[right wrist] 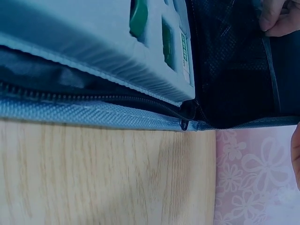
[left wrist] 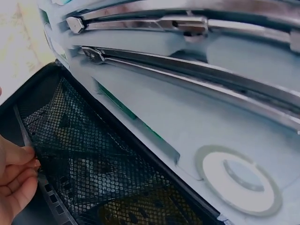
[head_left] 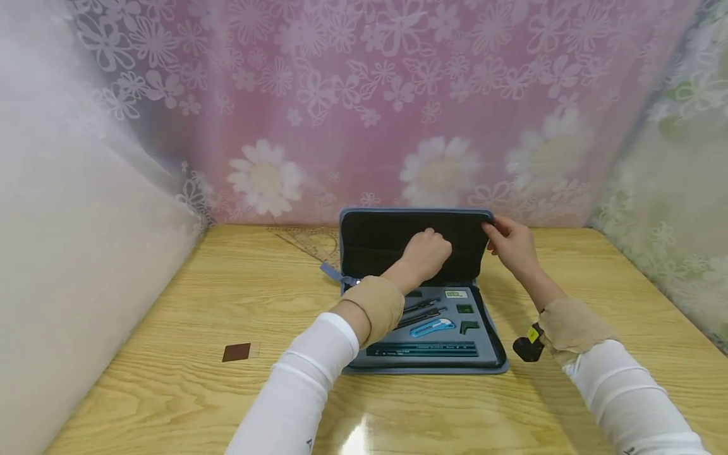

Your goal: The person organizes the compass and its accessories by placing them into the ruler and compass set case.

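A blue zip case (head_left: 421, 368) of drawing tools lies spread on the table, its dark lid (head_left: 375, 237) raised upright. My left hand (head_left: 423, 253) reaches across it and pinches the edge of the lid's mesh pocket (left wrist: 93, 145), through which flat templates show. With thumb and fingers, my right hand (head_left: 512, 243) grips the lid's upper right edge. In the grey tray (head_left: 358, 361) sit compasses (head_left: 421, 316), a light-blue utility knife (head_left: 433, 327), dark green pencils (head_left: 422, 349), a white eraser (head_left: 456, 294) and a white ring-shaped roll (left wrist: 239, 180). My left forearm hides the tray's left part.
Behind the lid's left side lies a clear set square (head_left: 307, 243). A small brown card (head_left: 236, 352) is on the wooden table (head_left: 170, 392) at left. A flowered curtain (head_left: 341, 126) stands at the table's back edge. The case's zipper (right wrist: 108, 97) runs along its side.
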{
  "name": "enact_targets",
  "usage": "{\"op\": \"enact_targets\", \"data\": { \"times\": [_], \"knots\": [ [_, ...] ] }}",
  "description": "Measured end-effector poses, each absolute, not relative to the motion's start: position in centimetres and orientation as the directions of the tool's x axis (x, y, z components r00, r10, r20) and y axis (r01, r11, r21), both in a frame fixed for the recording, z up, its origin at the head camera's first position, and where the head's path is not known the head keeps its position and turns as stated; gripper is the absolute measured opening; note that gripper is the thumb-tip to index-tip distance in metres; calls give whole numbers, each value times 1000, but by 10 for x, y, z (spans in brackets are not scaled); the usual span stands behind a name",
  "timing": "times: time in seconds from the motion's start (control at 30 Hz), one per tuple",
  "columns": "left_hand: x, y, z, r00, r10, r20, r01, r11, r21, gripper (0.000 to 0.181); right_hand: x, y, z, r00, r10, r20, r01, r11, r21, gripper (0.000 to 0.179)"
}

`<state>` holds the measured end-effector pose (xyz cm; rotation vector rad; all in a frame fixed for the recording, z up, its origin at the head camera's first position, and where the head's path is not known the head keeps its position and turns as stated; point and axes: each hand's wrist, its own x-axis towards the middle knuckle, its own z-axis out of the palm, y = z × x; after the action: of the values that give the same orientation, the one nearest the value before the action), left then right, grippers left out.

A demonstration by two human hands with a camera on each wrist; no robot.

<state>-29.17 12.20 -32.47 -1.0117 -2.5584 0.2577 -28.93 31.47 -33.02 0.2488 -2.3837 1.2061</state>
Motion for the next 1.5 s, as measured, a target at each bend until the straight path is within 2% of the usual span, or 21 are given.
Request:
{"op": "enact_targets", "data": {
  "times": [0.17, 0.27, 0.33, 0.47, 0.5, 0.53, 0.6, 0.63, 0.7, 0.77, 0.83, 0.93, 1.03, 1.13, 1.27, 1.43, 1.5],
  "knots": [
    [-287, 117, -323, -678, 696, 238, 641, 718, -271, 19, -290, 314, -330, -879, 40, 475, -357, 604, -713, 32],
    [-279, 102, -319, -630, 709, 317, 676, 702, -227, 19, -289, 313, -330, -883, 35, 469, -358, 597, -718, 33],
    [-276, 83, -314, -537, 708, 459, 715, 670, -199, 17, -289, 314, -331, -887, 31, 461, -355, 592, -723, 33],
    [-288, 25, -298, -253, 613, 748, 787, 581, -209, 12, -290, 314, -330, -885, 36, 464, -353, 597, -720, 34],
    [-294, 8, -294, -210, 577, 789, 785, 581, -216, 11, -290, 314, -330, -884, 37, 467, -353, 602, -716, 34],
    [-301, -9, -291, -191, 548, 815, 781, 588, -212, 10, -290, 315, -330, -882, 43, 469, -352, 603, -716, 34],
    [-316, -41, -287, -236, 499, 834, 747, 642, -172, 9, -291, 315, -329, -881, 48, 470, -349, 605, -715, 33],
    [-324, -56, -288, -287, 480, 829, 721, 678, -143, 9, -291, 316, -329, -882, 48, 469, -348, 604, -717, 33],
    [-337, -83, -292, -430, 464, 775, 649, 755, -92, 10, -291, 316, -329, -883, 46, 466, -349, 601, -719, 32],
    [-348, -103, -302, -543, 502, 674, 576, 806, -136, 9, -291, 317, -329, -883, 45, 467, -349, 602, -718, 31],
    [-358, -115, -316, -609, 576, 545, 545, 804, -240, 9, -290, 317, -329, -882, 47, 468, -349, 602, -718, 30],
    [-365, -118, -337, -646, 682, 342, 548, 727, -415, 6, -290, 316, -330, -881, 46, 471, -352, 601, -718, 30],
    [-369, -107, -353, -683, 712, 167, 565, 658, -498, 15, -291, 315, -330, -879, 41, 475, -358, 601, -715, 30],
    [-372, -92, -366, -715, 698, 42, 572, 618, -540, 16, -293, 314, -329, -877, 35, 479, -364, 600, -712, 30],
    [-374, -78, -378, -755, 655, -32, 557, 615, -559, 18, -292, 313, -329, -883, 29, 469, -363, 591, -721, 30],
    [-375, -71, -382, -803, 590, -89, 542, 659, -522, 31, -291, 316, -331, -885, 35, 464, -357, 588, -725, 30],
    [-375, -74, -383, -825, 556, -105, 532, 698, -480, 24, -291, 316, -331, -886, 35, 462, -356, 588, -727, 30]
  ]
}}
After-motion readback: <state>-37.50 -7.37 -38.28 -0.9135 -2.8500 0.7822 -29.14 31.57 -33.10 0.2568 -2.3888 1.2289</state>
